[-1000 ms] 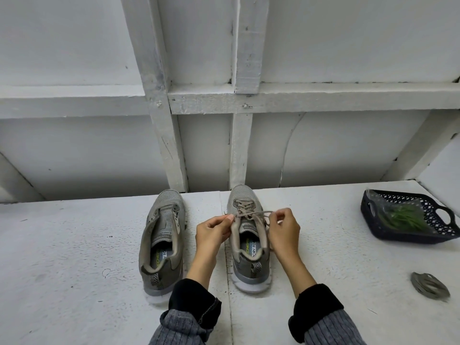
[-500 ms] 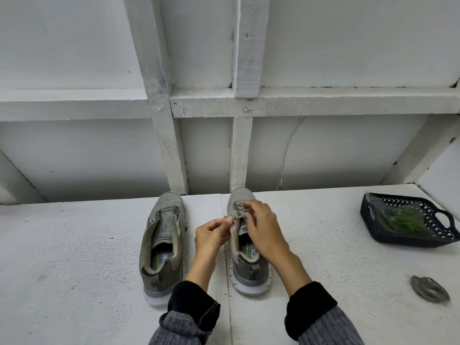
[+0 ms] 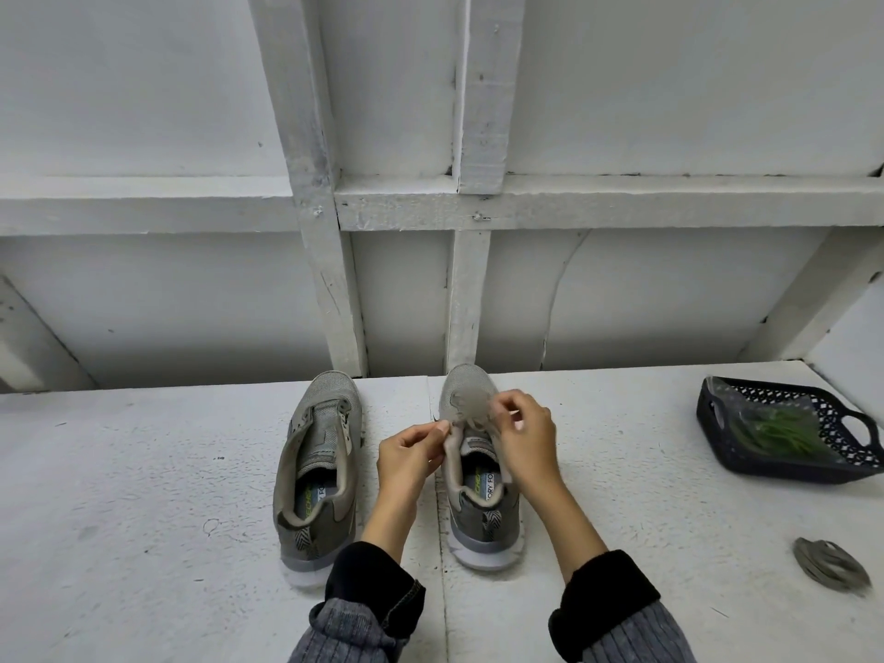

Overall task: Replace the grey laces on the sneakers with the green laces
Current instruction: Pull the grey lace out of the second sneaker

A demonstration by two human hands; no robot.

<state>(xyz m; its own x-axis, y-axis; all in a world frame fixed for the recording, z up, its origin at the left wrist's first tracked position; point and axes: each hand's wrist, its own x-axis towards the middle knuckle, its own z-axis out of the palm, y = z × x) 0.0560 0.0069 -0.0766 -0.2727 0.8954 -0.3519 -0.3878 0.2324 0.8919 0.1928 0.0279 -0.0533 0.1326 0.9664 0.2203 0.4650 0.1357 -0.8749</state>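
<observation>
Nearest, two forearms in grey ribbed sleeves with black cuffs reach out over the white bench point(image 3: 143, 495). At about four o'clock from the hands a coiled grey lace point(image 3: 830, 564) lies loose on the bench, well apart from both shoes. The left hand point(image 3: 406, 454) has its fingers curled and pinches the left edge of the right sneaker point(image 3: 480, 476) near the tongue. The right hand point(image 3: 524, 437), at three o'clock of the left, is curled over that shoe's eyelets and pinches the grey lace point(image 3: 471, 413) still threaded there; the lace is blurred. The left sneaker point(image 3: 318, 471), at nine o'clock of the hands, shows no lace. Farther off, at two o'clock, a dark basket point(image 3: 717, 423) holds the green laces point(image 3: 770, 435) in a clear bag. Behind stands a white timber-framed wall point(image 3: 311, 232).
</observation>
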